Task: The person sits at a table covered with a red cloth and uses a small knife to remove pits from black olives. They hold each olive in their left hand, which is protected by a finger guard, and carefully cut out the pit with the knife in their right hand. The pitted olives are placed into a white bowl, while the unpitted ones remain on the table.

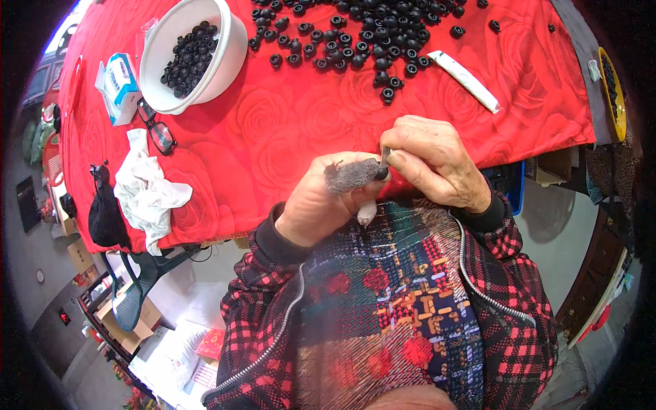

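Over the red tablecloth (287,130), the left hand (321,205), its forefinger in a grey sleeve, pinches a small black ring (380,173) while the right hand (437,164) closes on a thin tool (386,154) against it. A slip could jab that finger or flick the ring into the lap. The pile of black rings (355,34), white bowl (219,65), glasses (158,131) and white rag (147,188) lie well apart, blocking nothing.

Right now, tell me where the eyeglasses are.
In the head view the eyeglasses lie on the red tablecloth at the person's far left, just below the white bowl and above the crumpled white cloth.
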The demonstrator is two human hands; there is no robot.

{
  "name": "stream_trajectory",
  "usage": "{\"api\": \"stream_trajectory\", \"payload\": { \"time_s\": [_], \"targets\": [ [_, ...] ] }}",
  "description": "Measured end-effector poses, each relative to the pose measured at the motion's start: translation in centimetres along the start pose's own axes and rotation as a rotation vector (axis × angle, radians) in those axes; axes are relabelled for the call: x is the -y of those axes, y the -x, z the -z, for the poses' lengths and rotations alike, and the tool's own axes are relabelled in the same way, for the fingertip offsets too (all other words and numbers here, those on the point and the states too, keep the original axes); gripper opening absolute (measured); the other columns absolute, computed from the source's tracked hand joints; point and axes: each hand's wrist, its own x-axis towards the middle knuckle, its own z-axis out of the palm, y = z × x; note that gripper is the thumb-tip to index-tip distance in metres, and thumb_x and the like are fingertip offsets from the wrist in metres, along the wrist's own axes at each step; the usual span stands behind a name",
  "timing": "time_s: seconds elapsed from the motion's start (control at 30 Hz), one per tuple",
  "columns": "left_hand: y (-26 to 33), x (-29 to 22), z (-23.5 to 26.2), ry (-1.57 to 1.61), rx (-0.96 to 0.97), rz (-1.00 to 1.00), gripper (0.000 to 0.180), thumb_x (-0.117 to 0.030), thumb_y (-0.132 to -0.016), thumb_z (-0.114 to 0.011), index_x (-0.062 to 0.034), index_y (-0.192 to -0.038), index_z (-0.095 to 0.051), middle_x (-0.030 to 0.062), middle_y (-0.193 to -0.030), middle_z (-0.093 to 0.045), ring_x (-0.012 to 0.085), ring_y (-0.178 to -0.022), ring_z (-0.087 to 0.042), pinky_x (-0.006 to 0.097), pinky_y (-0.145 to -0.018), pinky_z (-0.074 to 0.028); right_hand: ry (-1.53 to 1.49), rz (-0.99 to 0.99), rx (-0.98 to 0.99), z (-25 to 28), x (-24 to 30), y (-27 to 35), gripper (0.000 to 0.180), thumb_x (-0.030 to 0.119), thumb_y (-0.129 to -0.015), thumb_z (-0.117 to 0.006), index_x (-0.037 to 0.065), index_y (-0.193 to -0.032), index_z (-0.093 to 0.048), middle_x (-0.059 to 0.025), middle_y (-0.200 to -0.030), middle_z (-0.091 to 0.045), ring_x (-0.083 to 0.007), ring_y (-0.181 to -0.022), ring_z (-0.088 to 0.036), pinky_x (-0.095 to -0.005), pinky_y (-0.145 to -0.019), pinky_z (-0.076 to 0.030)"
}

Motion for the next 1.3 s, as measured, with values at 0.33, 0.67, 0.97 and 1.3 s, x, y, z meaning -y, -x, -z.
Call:
{"api": "stream_trajectory", "payload": {
  "time_s": [0.33, 0.67, 0.97, 1.3],
  "targets": [
    [-0.5, -1.7, -0.4, -0.029, -0.153, -0.154, 0.024, -0.024, -0.092, -0.056, -0.0029, -0.102, -0.058, -0.0021, -0.081, -0.05, 0.0071, -0.069, -0.049, 0.027, -0.056, -0.047, 0.017, 0.015, -0.085, -0.5, 0.9, 1.4, 0.016, 0.012, -0.079, -0.062, 0.0, -0.088, -0.056, -0.009, -0.067, -0.048, -0.0241, -0.059, -0.048, -0.0351, -0.055, -0.038],
    [0.5, -0.9, -1.6, -0.061, -0.097, -0.125, 0.031, -0.027, -0.092, -0.056, -0.0005, -0.109, -0.057, 0.0052, -0.089, -0.06, 0.0125, -0.076, -0.06, 0.028, -0.058, -0.052, 0.047, 0.134, -0.247, -2.1, 0.8, -0.4, 0.037, 0.009, -0.07, -0.077, -0.001, -0.102, -0.063, -0.0096, -0.08, -0.06, -0.0185, -0.064, -0.054, -0.0299, -0.055, -0.043],
    [1.1, -0.3, -1.1, -0.271, -0.043, -0.103, 0.031, -0.025, -0.089, -0.063, 0.0012, -0.105, -0.058, 0.0081, -0.09, -0.065, 0.0145, -0.074, -0.065, 0.025, -0.057, -0.05, 0.079, 0.321, -0.264, -2.4, 2.2, 0.0, 0.037, 0.002, -0.065, -0.079, -0.004, -0.099, -0.066, -0.0078, -0.07, -0.06, -0.0179, -0.056, -0.054, -0.0296, -0.049, -0.041],
    [1.7, 0.0, -4.2, -0.546, -0.103, -0.353, 0.01, -0.007, -0.089, -0.06, 0.0012, -0.094, -0.061, -0.0011, -0.08, -0.058, 0.0074, -0.077, -0.058, 0.022, -0.062, -0.049, 0.393, 0.533, -0.34, -2.2, 3.4, 0.6, 0.042, 0.01, -0.06, -0.077, -0.001, -0.099, -0.066, 0.0005, -0.067, -0.053, -0.0147, -0.052, -0.046, -0.0297, -0.045, -0.032]
  ]
}}
